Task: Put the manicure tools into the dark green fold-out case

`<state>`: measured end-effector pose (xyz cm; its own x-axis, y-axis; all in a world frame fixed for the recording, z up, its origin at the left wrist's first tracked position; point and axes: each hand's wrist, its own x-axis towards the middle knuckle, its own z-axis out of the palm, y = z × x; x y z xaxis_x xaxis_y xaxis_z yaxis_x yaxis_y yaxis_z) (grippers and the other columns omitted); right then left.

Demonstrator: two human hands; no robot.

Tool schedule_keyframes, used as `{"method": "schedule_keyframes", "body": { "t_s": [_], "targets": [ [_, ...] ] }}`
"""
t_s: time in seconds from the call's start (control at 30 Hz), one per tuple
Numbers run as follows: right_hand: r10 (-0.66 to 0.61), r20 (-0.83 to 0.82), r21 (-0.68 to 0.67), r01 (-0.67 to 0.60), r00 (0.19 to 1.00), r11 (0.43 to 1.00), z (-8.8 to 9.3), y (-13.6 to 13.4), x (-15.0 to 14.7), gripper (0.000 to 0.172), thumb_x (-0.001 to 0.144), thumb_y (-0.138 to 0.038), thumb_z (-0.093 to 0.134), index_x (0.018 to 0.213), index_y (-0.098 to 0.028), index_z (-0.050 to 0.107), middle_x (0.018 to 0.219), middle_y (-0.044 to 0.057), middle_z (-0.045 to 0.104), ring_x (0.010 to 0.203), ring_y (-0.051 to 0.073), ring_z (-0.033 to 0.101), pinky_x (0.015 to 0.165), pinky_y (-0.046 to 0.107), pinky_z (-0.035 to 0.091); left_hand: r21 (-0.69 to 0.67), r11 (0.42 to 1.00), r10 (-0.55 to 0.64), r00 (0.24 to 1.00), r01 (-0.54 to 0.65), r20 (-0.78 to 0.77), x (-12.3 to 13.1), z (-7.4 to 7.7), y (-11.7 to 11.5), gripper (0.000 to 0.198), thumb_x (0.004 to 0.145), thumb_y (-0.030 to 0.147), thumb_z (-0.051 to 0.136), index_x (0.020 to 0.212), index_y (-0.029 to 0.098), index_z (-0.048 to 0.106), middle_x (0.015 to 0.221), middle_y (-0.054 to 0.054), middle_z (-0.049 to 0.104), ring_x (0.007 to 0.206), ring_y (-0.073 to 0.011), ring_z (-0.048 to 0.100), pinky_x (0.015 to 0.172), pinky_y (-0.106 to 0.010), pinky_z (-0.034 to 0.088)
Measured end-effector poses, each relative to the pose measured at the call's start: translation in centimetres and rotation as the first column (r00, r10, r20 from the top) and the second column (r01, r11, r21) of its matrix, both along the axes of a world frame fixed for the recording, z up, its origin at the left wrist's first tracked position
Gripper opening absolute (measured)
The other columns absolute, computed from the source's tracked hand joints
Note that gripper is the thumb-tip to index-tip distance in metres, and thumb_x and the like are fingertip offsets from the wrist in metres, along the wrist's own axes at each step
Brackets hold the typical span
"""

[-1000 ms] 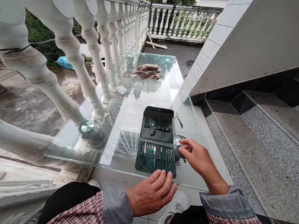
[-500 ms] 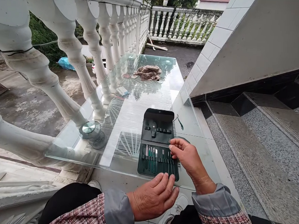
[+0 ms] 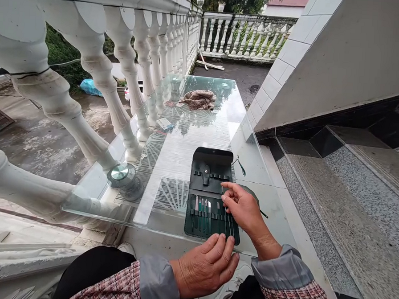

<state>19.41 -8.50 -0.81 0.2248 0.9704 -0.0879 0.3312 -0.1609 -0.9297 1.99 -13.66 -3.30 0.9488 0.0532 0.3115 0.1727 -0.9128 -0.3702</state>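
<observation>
A dark green manicure case (image 3: 202, 227) lies unfolded on the glass table, with several slim tools (image 3: 201, 212) upright in its elastic loops. My right hand (image 3: 245, 210) is over the case's right side, thumb and fingers pinched on a slim metal manicure tool (image 3: 222, 186) whose tip shows above the fingertips. Its lower part is mostly hidden. My left hand (image 3: 208, 264) rests at the case's near right edge, fingers stretched out near the tools' lower ends. Right of the upper flap lies a green-handled nipper (image 3: 241, 165). A dark rounded thing (image 3: 253, 194) is partly hidden behind my right hand.
The glass table (image 3: 270, 206) has a stone-like leg (image 3: 127, 186) at its near left. A crumpled brown cloth (image 3: 198, 99) and a small box (image 3: 164, 123) lie farther back. White balusters (image 3: 90, 59) line the left; granite steps (image 3: 317, 191) rise on the right.
My right hand has shifted slightly left and down over the case, the tool's tip moving with it. A dark green tool end now shows right of that hand. My left hand stays put.
</observation>
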Motion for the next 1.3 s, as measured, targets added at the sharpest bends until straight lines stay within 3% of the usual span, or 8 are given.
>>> {"method": "schedule_keyframes", "body": {
  "t_s": [0.23,0.37,0.6,0.77,0.9,1.13,1.3],
  "targets": [
    [-0.003,0.018,-0.006,0.003,1.0,1.0,-0.2,-0.1,0.4,0.032,0.072,-0.031,0.05,0.103,-0.02,0.053,0.07,-0.002,0.053,0.062,0.013,0.054,0.052,0.026,0.047,-0.006,1.0,-0.004,1.0,0.004,-0.027,0.0,0.3,0.1,0.039,0.093,0.024,0.037,0.127,0.006,0.044,0.129,-0.02,0.048,0.115,-0.0278,0.051,0.098,-0.044,0.037],
    [0.003,0.157,0.04,-0.009,0.988,0.999,-0.2,0.0,0.9,0.03,0.073,-0.03,0.051,0.101,-0.02,0.056,0.075,0.0,0.059,0.063,0.013,0.054,0.06,0.027,0.045,-0.001,1.0,-0.01,1.0,0.01,-0.019,0.0,0.2,0.1,0.039,0.092,0.023,0.037,0.126,0.006,0.045,0.128,-0.02,0.049,0.115,-0.028,0.051,0.099,-0.044,0.037],
    [-0.049,0.488,0.127,-0.015,0.872,0.992,0.1,0.3,1.8,0.019,0.078,-0.031,0.049,0.087,-0.021,0.062,0.084,0.003,0.062,0.073,0.016,0.055,0.071,0.029,0.042,0.002,1.0,-0.014,1.0,0.014,-0.006,0.0,0.1,0.0,0.039,0.092,0.022,0.038,0.126,0.006,0.046,0.128,-0.019,0.05,0.115,-0.0294,0.05,0.099,-0.044,0.036],
    [0.007,0.618,0.142,-0.121,0.786,0.982,0.1,0.6,1.8,0.02,0.083,-0.032,0.046,0.087,-0.022,0.064,0.086,0.004,0.061,0.082,0.018,0.055,0.075,0.03,0.041,0.006,1.0,-0.008,1.0,0.008,-0.006,0.0,-0.1,0.0,0.038,0.092,0.023,0.037,0.125,0.007,0.046,0.128,-0.018,0.05,0.116,-0.0288,0.05,0.099,-0.044,0.036],
    [0.055,0.664,0.14,-0.196,0.746,0.971,0.1,0.7,2.1,0.02,0.084,-0.031,0.047,0.088,-0.021,0.064,0.084,0.004,0.06,0.083,0.017,0.054,0.076,0.029,0.04,0.005,1.0,-0.006,1.0,0.006,0.007,0.1,-0.2,0.0,0.038,0.091,0.022,0.038,0.125,0.007,0.047,0.128,-0.018,0.051,0.116,-0.029,0.049,0.099,-0.043,0.036],
    [0.058,0.645,0.118,-0.174,0.762,0.978,-0.3,1.2,2.2,0.018,0.084,-0.03,0.048,0.079,-0.021,0.063,0.079,0.002,0.06,0.077,0.016,0.055,0.071,0.027,0.04,0.011,1.0,-0.006,1.0,0.007,-0.013,0.1,-0.2,0.0,0.039,0.092,0.023,0.037,0.127,0.006,0.046,0.129,-0.018,0.05,0.116,-0.0293,0.049,0.099,-0.044,0.036],
    [0.087,0.669,0.151,-0.249,0.738,0.957,-0.2,1.0,1.5,0.017,0.084,-0.027,0.048,0.078,-0.021,0.063,0.077,0.002,0.058,0.075,0.015,0.053,0.067,0.027,0.039,0.014,1.0,-0.008,0.999,0.009,-0.036,0.1,0.0,0.0,0.041,0.093,0.024,0.036,0.128,0.006,0.044,0.13,-0.018,0.048,0.117,-0.0294,0.049,0.099,-0.043,0.036]
  ]
}}
